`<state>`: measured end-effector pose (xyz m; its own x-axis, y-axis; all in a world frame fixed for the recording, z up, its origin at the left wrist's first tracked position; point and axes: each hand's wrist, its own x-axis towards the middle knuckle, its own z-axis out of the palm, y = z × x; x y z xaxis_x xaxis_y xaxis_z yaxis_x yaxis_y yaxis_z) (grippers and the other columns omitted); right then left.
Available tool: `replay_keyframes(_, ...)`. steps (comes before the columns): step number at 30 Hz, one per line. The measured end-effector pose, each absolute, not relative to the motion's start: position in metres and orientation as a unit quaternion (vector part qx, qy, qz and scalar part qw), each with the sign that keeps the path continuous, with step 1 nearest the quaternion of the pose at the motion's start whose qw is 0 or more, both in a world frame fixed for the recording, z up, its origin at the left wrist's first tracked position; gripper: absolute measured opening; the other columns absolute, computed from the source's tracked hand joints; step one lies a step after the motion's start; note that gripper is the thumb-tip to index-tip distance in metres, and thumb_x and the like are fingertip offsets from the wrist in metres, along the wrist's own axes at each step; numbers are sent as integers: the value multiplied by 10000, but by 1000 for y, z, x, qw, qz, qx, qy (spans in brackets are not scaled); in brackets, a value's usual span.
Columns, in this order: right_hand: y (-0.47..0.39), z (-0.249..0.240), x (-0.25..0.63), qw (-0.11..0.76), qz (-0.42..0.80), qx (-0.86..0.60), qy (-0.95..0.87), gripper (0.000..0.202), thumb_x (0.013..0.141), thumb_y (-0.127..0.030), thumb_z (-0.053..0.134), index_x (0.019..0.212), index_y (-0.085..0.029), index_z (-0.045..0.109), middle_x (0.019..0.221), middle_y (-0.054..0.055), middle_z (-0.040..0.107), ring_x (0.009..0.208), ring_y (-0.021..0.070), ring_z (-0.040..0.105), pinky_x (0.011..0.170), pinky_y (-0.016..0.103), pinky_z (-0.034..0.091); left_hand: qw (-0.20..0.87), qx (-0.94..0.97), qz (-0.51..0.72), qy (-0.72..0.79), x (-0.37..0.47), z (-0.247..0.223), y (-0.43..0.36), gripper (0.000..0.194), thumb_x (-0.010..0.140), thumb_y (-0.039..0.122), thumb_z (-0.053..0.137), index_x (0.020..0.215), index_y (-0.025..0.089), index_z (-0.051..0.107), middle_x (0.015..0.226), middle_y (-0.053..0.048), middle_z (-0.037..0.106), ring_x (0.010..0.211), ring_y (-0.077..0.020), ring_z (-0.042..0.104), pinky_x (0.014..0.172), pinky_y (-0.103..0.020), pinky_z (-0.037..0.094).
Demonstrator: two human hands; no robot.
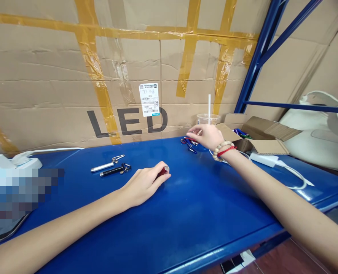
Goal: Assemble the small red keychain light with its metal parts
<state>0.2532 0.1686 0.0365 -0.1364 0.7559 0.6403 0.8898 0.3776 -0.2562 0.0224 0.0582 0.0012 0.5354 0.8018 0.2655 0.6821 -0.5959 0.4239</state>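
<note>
My left hand (146, 184) rests low over the blue tabletop, fingers wrapped round a short dark-red tube (163, 171). The tube's round, pale-rimmed open end faces right. Away to the right, my right hand (207, 136) is over a small pile of metal clips (190, 144), some red and some blue. Its thumb and fingertips come together in a pinch; what lies between them is too small to make out. Beyond my left hand lie a silver penlight (102, 167) and a black penlight (112, 171), each with a clip at one end.
A clear plastic cup (201, 118) with a white straw stands behind my right hand. Right of it are an opened cardboard box (268, 146), a white adapter (264, 159) with cable, and a white bag (314, 140). A large taped carton (51, 87) closes off the back. White plugs (26, 163) sit left.
</note>
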Motion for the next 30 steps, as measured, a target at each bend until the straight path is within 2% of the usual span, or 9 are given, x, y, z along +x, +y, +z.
replay_keyframes(4, 171, 27, 250, 190, -38, -555, -809, 174, 698, -376, 601, 789, -244, 670, 718, -22, 664, 692, 149, 596, 527, 232, 372, 138, 865, 218, 429, 23, 1, 58, 210, 884, 382, 293, 861, 221, 426, 728, 33, 566, 612, -117, 528, 573, -215, 362)
replay_keyframes(6, 173, 22, 250, 152, -36, -559, -814, 192, 694, -368, 606, 830, -246, 664, 747, -25, 665, 702, 149, 597, 537, 232, 380, 140, 866, 218, 428, 23, 1, 58, 215, 883, 383, 293, 866, 218, 431, 736, 29, 570, 617, -118, 530, 572, -217, 362)
replay_keyframes(9, 177, 17, 253, 163, -68, -579, -796, 323, 711, -436, 572, 947, -224, 637, 819, 11, 656, 756, 176, 593, 576, 253, 410, 138, 867, 212, 429, 23, 2, 58, 226, 883, 388, 287, 867, 216, 433, 733, 26, 568, 616, -122, 530, 576, -223, 361)
replay_keyframes(12, 182, 9, 252, 194, -97, -549, -807, 428, 735, -482, 528, 1028, -178, 600, 957, 67, 623, 900, 207, 559, 712, 287, 434, 134, 867, 210, 431, 23, 3, 57, 226, 883, 386, 285, 862, 216, 433, 729, 25, 565, 621, -126, 531, 583, -226, 360)
replay_keyframes(16, 188, -11, 243, 170, -81, -505, -842, 524, 797, -529, 399, 1170, -177, 505, 1232, 96, 484, 1140, 254, 408, 911, 400, 338, 135, 867, 211, 431, 24, 3, 57, 219, 881, 383, 293, 859, 218, 436, 722, 27, 560, 627, -128, 530, 581, -222, 357)
replay_keyframes(19, 192, -22, 239, 140, -60, -523, -838, 571, 817, -553, 324, 1213, -166, 465, 1305, 100, 414, 1221, 262, 314, 970, 449, 246, 137, 867, 211, 429, 24, 3, 57, 208, 881, 378, 297, 859, 221, 431, 720, 29, 557, 630, -129, 528, 579, -218, 352)
replay_keyframes(24, 191, -15, 238, 167, -82, -459, -869, 379, 827, -439, 408, 1068, -198, 573, 1152, 64, 565, 1138, 215, 426, 971, 407, 211, 136, 867, 210, 431, 24, 3, 56, 194, 882, 379, 295, 847, 227, 411, 718, 32, 557, 627, -131, 528, 582, -217, 346)
replay_keyframes(27, 183, -5, 234, 199, -83, -402, -890, 215, 807, -344, 476, 892, -225, 633, 941, 12, 663, 984, 189, 536, 949, 394, 201, 141, 859, 215, 443, 23, 4, 55, 209, 881, 395, 280, 829, 227, 393, 709, 29, 559, 613, -138, 528, 570, -223, 342)
replay_keyframes(30, 172, 1, 226, 225, -50, -367, -901, 176, 759, -360, 549, 840, -231, 638, 774, -12, 683, 806, 158, 591, 910, 379, 223, 145, 842, 234, 463, 22, 4, 54, 226, 882, 404, 251, 824, 227, 379, 711, 20, 559, 621, -149, 534, 566, -231, 337)
